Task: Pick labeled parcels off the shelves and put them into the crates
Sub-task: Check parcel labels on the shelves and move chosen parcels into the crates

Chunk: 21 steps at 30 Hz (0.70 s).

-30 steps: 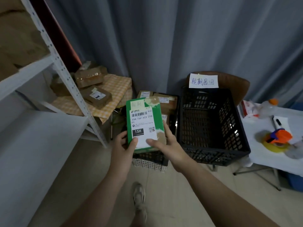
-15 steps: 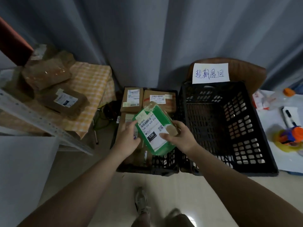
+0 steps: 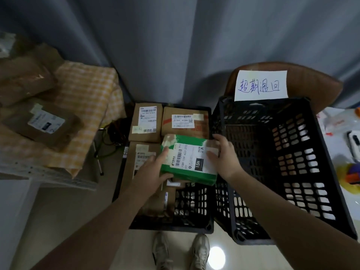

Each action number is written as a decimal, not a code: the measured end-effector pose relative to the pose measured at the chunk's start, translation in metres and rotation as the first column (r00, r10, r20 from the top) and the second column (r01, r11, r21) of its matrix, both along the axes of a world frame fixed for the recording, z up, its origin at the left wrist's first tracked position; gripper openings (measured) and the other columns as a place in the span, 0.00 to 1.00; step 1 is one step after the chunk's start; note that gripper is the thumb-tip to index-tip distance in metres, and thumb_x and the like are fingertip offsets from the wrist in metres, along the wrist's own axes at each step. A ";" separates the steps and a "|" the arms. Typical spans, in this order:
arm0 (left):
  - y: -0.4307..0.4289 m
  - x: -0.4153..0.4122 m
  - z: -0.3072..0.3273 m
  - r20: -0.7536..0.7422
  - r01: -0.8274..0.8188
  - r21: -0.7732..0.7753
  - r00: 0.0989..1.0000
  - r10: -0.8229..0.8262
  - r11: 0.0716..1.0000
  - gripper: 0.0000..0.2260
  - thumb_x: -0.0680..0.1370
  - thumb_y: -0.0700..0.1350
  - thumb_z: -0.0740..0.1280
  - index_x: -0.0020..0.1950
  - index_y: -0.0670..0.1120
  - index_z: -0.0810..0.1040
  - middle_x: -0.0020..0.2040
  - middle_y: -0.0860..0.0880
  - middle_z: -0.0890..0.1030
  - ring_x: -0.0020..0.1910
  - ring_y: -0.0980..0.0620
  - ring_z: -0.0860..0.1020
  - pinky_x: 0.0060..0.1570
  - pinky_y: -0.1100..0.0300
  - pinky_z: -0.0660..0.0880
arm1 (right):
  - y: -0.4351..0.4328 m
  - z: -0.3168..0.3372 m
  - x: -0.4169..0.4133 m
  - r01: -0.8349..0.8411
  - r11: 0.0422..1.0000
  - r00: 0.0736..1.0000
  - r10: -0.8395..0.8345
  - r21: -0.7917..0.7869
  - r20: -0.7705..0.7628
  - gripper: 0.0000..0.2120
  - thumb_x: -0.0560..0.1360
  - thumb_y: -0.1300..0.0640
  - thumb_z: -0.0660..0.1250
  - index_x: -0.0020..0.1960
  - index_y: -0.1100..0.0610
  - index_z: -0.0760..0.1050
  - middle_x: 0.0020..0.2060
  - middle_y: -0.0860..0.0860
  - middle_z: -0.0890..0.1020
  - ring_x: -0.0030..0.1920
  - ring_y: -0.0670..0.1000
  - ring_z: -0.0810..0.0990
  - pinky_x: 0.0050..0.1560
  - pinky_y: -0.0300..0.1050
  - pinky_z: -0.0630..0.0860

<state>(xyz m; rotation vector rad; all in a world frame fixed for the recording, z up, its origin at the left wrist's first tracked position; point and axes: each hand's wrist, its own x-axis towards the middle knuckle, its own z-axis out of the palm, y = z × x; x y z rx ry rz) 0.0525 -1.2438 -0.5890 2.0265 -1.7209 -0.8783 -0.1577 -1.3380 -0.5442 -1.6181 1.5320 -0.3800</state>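
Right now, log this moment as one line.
left grip: holds green parcel | right grip: holds same parcel | place: over left crate

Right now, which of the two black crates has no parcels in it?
The right crate, below the handwritten sign: only bare lattice shows inside. The left crate holds brown boxes, and the left hand and right hand hold the green parcel there.

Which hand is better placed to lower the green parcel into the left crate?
Probably left: the left hand grips the green parcel at one end, thumb on top and fingers beneath, over the left crate. The right hand holds the other end, close against the crate wall.
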 end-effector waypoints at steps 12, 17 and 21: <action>-0.044 -0.001 -0.079 0.477 0.037 -0.099 0.879 0.015 0.994 0.29 0.77 0.58 0.63 0.75 0.48 0.62 0.59 0.45 0.72 0.58 0.46 0.69 0.57 0.54 0.66 | -0.038 -0.110 0.027 -0.459 0.887 0.769 0.422 0.044 -0.480 0.46 0.67 0.43 0.76 0.75 0.43 0.50 0.76 0.55 0.40 0.76 0.64 0.43 0.70 0.62 0.64; -0.052 0.003 -0.101 0.595 0.128 -0.078 0.802 -0.057 0.989 0.24 0.71 0.53 0.73 0.65 0.49 0.74 0.57 0.43 0.75 0.55 0.42 0.72 0.53 0.47 0.69 | -0.034 -0.136 0.036 -0.506 0.863 0.624 0.367 0.001 -0.690 0.43 0.70 0.40 0.72 0.74 0.51 0.51 0.71 0.58 0.55 0.72 0.65 0.56 0.66 0.56 0.67; -0.056 0.006 -0.110 0.638 0.165 -0.076 0.766 -0.080 0.983 0.25 0.63 0.51 0.78 0.57 0.48 0.78 0.54 0.44 0.78 0.53 0.41 0.75 0.52 0.46 0.71 | -0.034 -0.142 0.037 -0.543 0.839 0.551 0.343 -0.016 -0.761 0.45 0.69 0.34 0.68 0.74 0.52 0.48 0.71 0.59 0.55 0.74 0.64 0.51 0.73 0.58 0.55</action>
